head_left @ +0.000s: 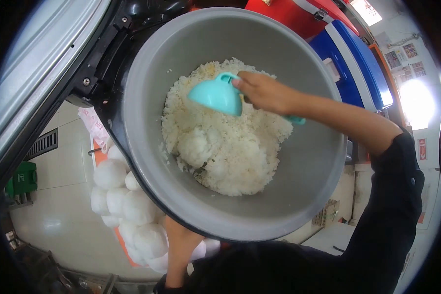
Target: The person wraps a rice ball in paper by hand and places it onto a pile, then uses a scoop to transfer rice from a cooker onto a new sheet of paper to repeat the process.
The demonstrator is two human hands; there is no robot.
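Observation:
A big grey rice cooker pot stands in front of me, with cooked white rice heaped in its bottom. Over the rice, my right hand is closed round the handle of a turquoise scoop. The scoop is tilted with its rounded outside towards me, so its inside is hidden. A rounded lump of rice sits at the lower left of the heap. Below the pot's near rim is my left hand, beside white rounded bundles; its fingers are hidden under the rim.
The cooker's raised lid fills the upper left. Behind the pot are a red cooler box and a blue cooler box. The bundles lie on an orange surface at the lower left, and a green bin stands on the tiled floor.

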